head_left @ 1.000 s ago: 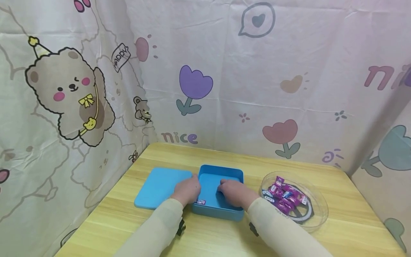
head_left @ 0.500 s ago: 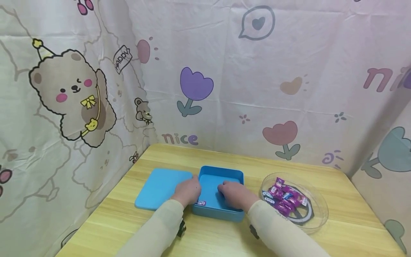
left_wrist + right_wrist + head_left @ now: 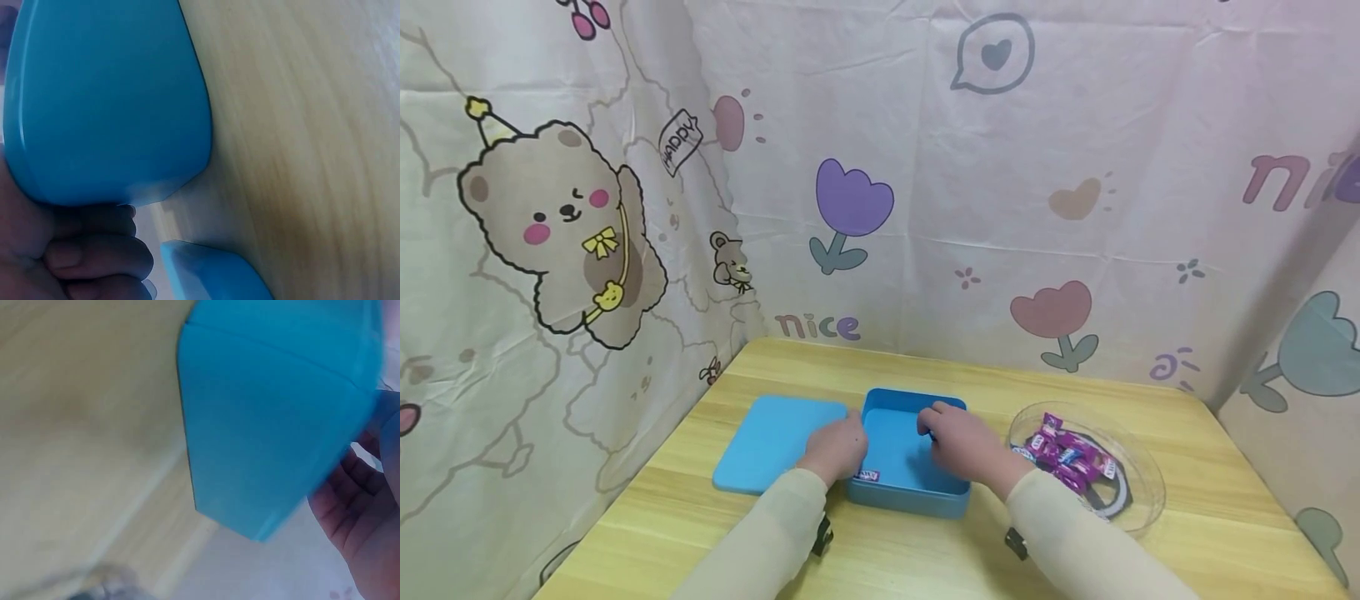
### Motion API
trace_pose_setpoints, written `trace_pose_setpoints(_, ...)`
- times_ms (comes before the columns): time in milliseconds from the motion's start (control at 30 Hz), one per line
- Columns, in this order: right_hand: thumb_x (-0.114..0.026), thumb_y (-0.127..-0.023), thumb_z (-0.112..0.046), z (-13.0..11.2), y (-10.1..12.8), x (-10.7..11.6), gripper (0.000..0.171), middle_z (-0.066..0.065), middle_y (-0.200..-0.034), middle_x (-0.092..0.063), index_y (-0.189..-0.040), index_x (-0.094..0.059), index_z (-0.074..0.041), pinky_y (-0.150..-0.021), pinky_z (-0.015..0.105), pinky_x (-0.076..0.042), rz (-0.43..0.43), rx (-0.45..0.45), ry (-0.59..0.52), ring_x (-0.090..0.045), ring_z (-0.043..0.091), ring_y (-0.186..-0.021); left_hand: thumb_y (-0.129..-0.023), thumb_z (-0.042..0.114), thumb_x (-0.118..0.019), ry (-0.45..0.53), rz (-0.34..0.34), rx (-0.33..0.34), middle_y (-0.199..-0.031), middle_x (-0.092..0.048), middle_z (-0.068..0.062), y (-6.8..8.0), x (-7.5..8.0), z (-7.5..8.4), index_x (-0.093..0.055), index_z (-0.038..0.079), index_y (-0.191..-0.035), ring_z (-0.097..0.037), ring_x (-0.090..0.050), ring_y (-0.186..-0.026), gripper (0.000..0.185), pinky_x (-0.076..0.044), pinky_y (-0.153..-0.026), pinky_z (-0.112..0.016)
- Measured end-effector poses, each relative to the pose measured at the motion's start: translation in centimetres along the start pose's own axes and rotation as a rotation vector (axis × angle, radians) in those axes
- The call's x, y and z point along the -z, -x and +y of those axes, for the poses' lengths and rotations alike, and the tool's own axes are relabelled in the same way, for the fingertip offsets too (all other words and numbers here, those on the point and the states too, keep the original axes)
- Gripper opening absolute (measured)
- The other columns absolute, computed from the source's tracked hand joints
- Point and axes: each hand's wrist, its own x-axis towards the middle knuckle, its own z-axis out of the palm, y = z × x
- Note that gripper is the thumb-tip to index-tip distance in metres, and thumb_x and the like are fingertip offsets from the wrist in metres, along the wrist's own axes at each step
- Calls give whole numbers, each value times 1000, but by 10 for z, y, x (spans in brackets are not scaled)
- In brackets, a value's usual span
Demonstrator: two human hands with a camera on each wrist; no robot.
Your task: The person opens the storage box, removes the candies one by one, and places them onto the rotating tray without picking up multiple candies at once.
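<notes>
Hanging behind and to both sides, a pale cartoon-printed cloth with a bear, tulips, hearts and the word "nice" walls in a light wooden table. On the table's middle stands an open blue box, its flat blue lid lying just beside it to the left, and to the right a clear round dish holds purple-wrapped candies. One wrapped candy lies inside the box at its near left corner. Both forearms, in cream sleeves, reach in from the near edge. The left hand rests at the box's left wall, between box and lid; in the left wrist view its fingers are curled against the blue edge, though whether they truly clasp the wall I cannot tell. The right hand is over the box's right half, fingers bent down into the interior; whether it pinches anything there is hidden.
</notes>
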Motion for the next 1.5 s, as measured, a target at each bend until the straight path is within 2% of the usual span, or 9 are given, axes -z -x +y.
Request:
trace_pose_setpoints(267,-70,-87,-5,23,33,25,23,-7,-96,-60,-105,-68,-19,-70,26,-53,79,-79,-63,-55,8,-78,-104,14,-49,19,-2,15,-123,-64,-21,0,1,1,-40,-10,-147,-23,-55,-76,50,-50,-59,-36)
trace_pose_setpoints(400,-70,-84,-5,43,55,34,27,-6,-99,-63,-108,-67,-17,-74,33,-55,123,-116,-34,-60,12,-83,-104,14,-47,27,-5,20,-122,-64,-20,0,1,1,-39,-9,-148,-23,-55,-75,50,-48,-56,-35)
trace_pose_setpoints(567,-71,-82,-4,72,79,44,27,0,-101,-67,-107,-66,-12,-85,45,-55,129,-178,-67,-64,20,-94,-105,15,-44,37,0,21,-130,-61,-21,-1,2,2,-37,-9,-150,-24,-56,-79,51,-49,-60,-36)
trace_pose_setpoints(733,-74,-79,-4,97,104,51,26,2,-96,-67,-100,-64,-12,-80,48,-56,119,-227,-47,-65,22,-89,-105,14,-45,40,-2,21,-127,-62,-21,-1,3,3,-37,-9,-150,-24,-55,-79,51,-48,-59,-37)
trace_pose_setpoints(867,-74,-76,-2,116,124,52,28,3,-95,-68,-101,-64,-10,-75,49,-57,86,-269,-21,-65,23,-86,-105,15,-43,41,-3,29,-131,-61,-21,-2,2,3,-36,-9,-151,-24,-55,-79,52,-48,-60,-36)
trace_pose_setpoints(1067,-76,-75,-4,138,147,48,30,5,-93,-66,-103,-65,-4,-76,54,-55,-31,-356,-18,-65,27,-86,-105,15,-41,47,-1,28,-129,-62,-22,-1,2,1,-35,-9,-151,-23,-55,-75,52,-45,-54,-35)
trace_pose_setpoints(1200,-77,-77,-10,148,155,40,29,4,-92,-66,-103,-65,-7,-73,54,-55,-84,-413,-21,-63,23,-83,-106,16,-39,34,-1,26,-141,-55,-22,0,3,1,-35,-9,-151,-26,-59,-89,52,-54,-69,-40)
trace_pose_setpoints(1300,-77,-79,-13,153,159,35,26,3,-89,-67,-101,-64,-9,-71,53,-54,-96,-437,-30,-61,20,-78,-106,16,-40,20,0,17,-146,-52,-22,2,3,0,-36,-10,-151,-27,-59,-97,52,-55,-79,-44)
trace_pose_setpoints(1500,-78,-82,-18,151,161,32,29,7,-93,-68,-105,-65,-6,-74,56,-54,-99,-458,-47,-63,23,-81,-105,14,-43,-5,0,-10,-137,-59,-23,1,0,-1,-37,-11,-149,-24,-58,-83,51,-56,-70,-41)
